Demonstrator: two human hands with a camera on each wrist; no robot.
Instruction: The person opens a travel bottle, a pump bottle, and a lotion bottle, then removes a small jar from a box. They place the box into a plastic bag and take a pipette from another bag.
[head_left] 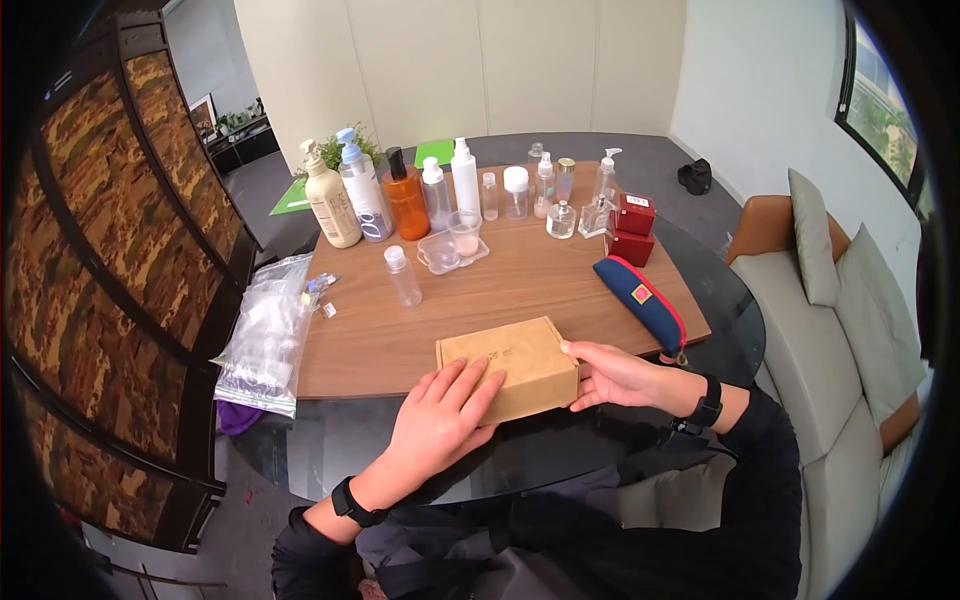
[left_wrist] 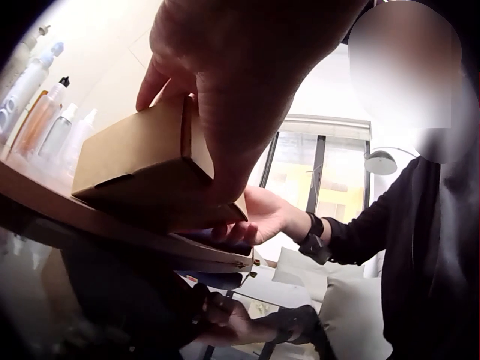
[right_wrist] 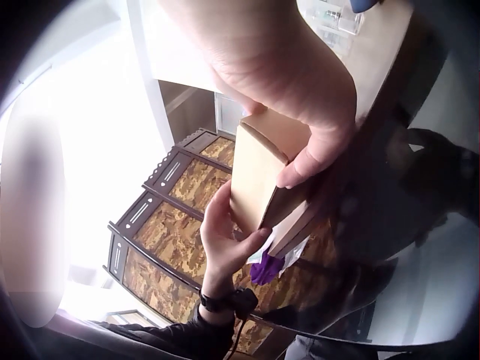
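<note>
A small brown cardboard box (head_left: 515, 365) is held between both hands at the near edge of the wooden board, its lid closed and faint print on top. My left hand (head_left: 440, 420) grips it from the left, fingers spread over the lid and thumb at the near side. At the other end, my right hand (head_left: 625, 378) holds the corner, thumb up by the lid's edge and the other fingers lower down. In the right wrist view, the box (right_wrist: 255, 176) shows tilted between the two hands. Its underside is hidden in the head view.
Several pump and spray bottles, including an amber bottle (head_left: 405, 205), line the board's back. Nearer stand a small clear bottle (head_left: 403, 278) and a clear plastic tray (head_left: 440, 262). A navy pencil case (head_left: 640, 305) and red boxes (head_left: 630, 248) lie right, a zip bag (head_left: 268, 330) left.
</note>
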